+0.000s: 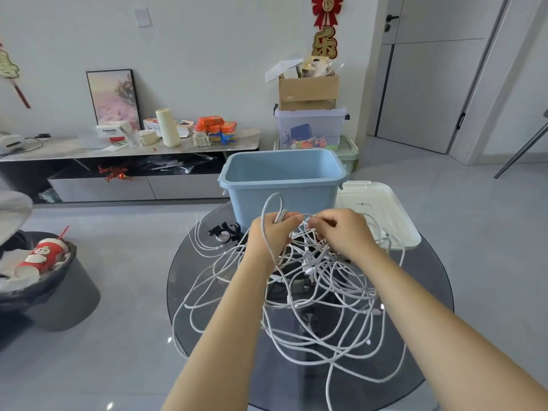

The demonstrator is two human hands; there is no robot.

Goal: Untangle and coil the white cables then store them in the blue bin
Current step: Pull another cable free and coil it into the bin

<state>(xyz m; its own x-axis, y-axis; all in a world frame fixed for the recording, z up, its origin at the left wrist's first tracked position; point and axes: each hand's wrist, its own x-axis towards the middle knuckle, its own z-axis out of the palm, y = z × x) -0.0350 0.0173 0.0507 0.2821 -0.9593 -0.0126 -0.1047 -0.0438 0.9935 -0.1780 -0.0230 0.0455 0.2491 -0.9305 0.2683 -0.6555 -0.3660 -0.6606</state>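
the white cables (311, 295) lie in one big loose tangle on the round glass table (421, 336), spreading out just in front of the blue bin (281, 176), which stands at the far edge of the table with nothing visible inside it. the left hand (271, 235) has its fingers curled round a few strands, with one loop standing up against the front wall of the bin, and the right hand (341, 232) pinches at a strand close beside it, both lifted a little above the heap right in front of the bin. the white lid (382, 209) lies to the right of the bin, off and out of the way. some small black things lie to the left of the bin's base, too small to make out. as i see it the job is barely begun: no neat coil anywhere, nothing stored, the whole knot left to pick apart, wind up and drop in the bin.
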